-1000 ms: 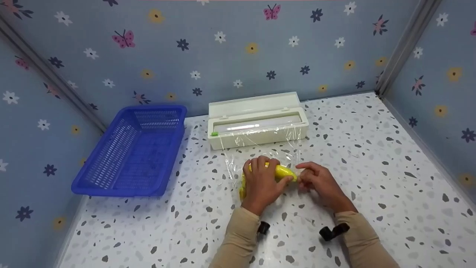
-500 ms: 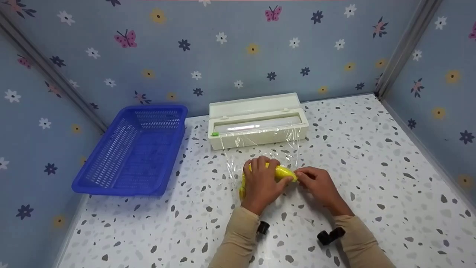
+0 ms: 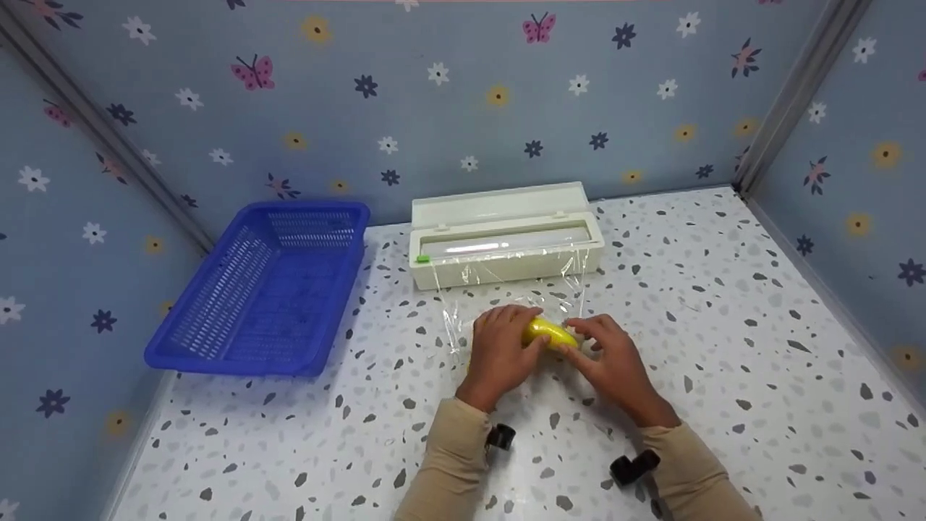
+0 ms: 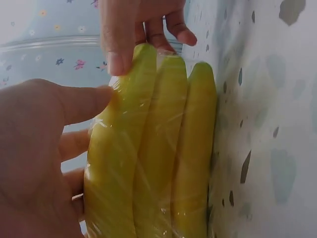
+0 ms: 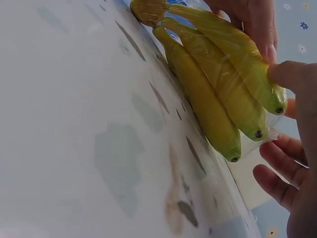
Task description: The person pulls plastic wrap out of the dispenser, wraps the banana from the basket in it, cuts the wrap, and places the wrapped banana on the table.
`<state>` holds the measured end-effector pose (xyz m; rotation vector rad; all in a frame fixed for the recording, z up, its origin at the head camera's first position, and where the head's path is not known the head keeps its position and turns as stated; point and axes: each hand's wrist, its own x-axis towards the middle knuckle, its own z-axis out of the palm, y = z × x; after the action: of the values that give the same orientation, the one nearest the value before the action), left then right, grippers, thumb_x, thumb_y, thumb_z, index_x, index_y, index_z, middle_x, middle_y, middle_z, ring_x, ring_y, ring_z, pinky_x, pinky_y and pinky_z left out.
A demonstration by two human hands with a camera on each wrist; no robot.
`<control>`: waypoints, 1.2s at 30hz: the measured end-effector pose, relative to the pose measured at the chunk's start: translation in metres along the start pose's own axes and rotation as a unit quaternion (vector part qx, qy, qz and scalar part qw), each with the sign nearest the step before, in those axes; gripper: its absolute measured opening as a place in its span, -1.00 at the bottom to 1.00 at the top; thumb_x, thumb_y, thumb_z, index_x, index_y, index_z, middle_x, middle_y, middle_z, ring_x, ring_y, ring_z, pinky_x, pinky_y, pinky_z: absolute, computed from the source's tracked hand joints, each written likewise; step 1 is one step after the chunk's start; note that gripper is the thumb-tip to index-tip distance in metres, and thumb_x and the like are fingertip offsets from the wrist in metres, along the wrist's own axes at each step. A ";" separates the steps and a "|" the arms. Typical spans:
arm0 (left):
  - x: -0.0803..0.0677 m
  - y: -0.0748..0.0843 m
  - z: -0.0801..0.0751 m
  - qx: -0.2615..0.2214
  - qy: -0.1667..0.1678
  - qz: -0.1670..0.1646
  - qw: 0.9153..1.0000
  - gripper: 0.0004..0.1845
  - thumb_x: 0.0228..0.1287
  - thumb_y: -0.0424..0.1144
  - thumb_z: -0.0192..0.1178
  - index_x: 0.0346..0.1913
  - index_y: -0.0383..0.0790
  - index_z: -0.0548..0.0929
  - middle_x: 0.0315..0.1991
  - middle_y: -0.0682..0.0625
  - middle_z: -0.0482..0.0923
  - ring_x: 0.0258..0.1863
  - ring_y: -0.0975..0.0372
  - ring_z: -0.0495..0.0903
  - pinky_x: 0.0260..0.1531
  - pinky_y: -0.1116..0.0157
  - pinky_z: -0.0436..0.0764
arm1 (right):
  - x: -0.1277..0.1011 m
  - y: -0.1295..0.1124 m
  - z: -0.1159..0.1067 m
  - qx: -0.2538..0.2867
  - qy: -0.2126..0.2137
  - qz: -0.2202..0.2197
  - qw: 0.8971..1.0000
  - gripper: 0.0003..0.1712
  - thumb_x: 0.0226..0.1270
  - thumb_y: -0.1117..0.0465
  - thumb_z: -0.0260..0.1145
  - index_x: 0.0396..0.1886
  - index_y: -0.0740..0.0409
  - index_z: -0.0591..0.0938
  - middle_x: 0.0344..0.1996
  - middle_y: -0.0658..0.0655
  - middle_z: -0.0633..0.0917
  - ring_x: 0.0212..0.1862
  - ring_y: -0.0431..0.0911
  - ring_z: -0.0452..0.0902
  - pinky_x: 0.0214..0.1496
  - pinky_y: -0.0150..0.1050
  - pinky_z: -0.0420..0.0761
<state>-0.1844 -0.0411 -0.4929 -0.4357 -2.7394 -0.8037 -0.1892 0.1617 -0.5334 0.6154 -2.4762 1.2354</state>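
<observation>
A bunch of yellow bananas [image 3: 548, 333] with greenish tips lies on the speckled table, covered by clear plastic wrap [image 5: 237, 74]. My left hand [image 3: 499, 354] grips the bunch from above, its thumb on the near side and its fingers over the far side. At the tip end, my right hand [image 3: 613, 365] holds the bananas between thumb and fingers; its thumb [image 5: 287, 74] presses on one wrapped banana. From the white wrap dispenser [image 3: 499, 206] behind, a sheet of film [image 3: 450, 318] runs down to the bunch. The left hand hides most of the bananas in the head view.
A blue plastic basket [image 3: 343, 289] stands to the left. The dispenser's lid is raised, showing the film roll [image 3: 506, 242], with a small green piece [image 3: 423, 258] at its front left edge. Flower-patterned walls [image 3: 434, 108] border the table at the back and both sides.
My right hand first came in to the banana tips, then spread its thumb and fingers around that end. The left hand has kept its grip, its fingers and thumb shifting slightly.
</observation>
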 end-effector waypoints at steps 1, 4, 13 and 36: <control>0.000 -0.001 -0.001 -0.010 -0.001 -0.002 1.000 -0.58 0.36 -0.03 0.30 0.21 -0.06 0.63 0.13 0.05 0.61 0.22 0.13 0.49 0.32 0.05 0.28 | 0.000 0.000 0.001 -0.007 0.005 -0.009 1.000 -0.53 0.26 0.13 0.50 0.16 0.08 0.67 -0.09 0.10 0.60 -0.07 -0.08 0.55 -0.15 -0.06 0.62; 0.002 -0.006 -0.004 -0.046 -0.002 -0.014 0.999 -0.62 0.39 -0.10 0.25 0.20 -0.12 0.61 0.13 0.02 0.63 0.18 0.13 0.54 0.27 0.10 0.37 | 0.000 -0.002 0.004 -0.032 0.019 -0.046 0.998 -0.45 0.24 0.18 0.51 0.25 0.03 0.63 0.01 0.14 0.60 0.05 0.00 0.54 0.00 0.01 0.59; 0.004 -0.016 -0.010 -0.144 0.019 -0.020 0.989 -0.76 0.41 -0.38 0.08 0.05 -0.21 0.62 0.05 -0.02 0.63 0.08 0.15 0.60 0.06 0.17 0.56 | 0.008 -0.015 0.015 -0.089 0.021 -0.183 0.979 -0.36 0.20 0.47 0.39 0.31 0.06 0.60 0.37 0.13 0.48 0.19 0.11 0.47 0.09 0.08 0.50; -0.037 -0.072 -0.036 -0.197 0.101 0.000 0.975 -0.90 0.31 -0.43 0.24 -0.19 -0.22 0.71 -0.09 0.02 0.55 0.04 0.17 0.50 0.11 0.11 0.48 | 0.012 -0.023 0.030 -0.111 0.032 -0.137 0.984 -0.41 0.21 0.26 0.52 0.26 0.02 0.63 0.17 0.06 0.66 -0.04 0.03 0.57 -0.08 -0.04 0.53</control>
<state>-0.1697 -0.1268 -0.5098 -0.4028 -2.3923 -1.3200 -0.1909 0.1224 -0.5297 0.8093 -2.3351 0.8501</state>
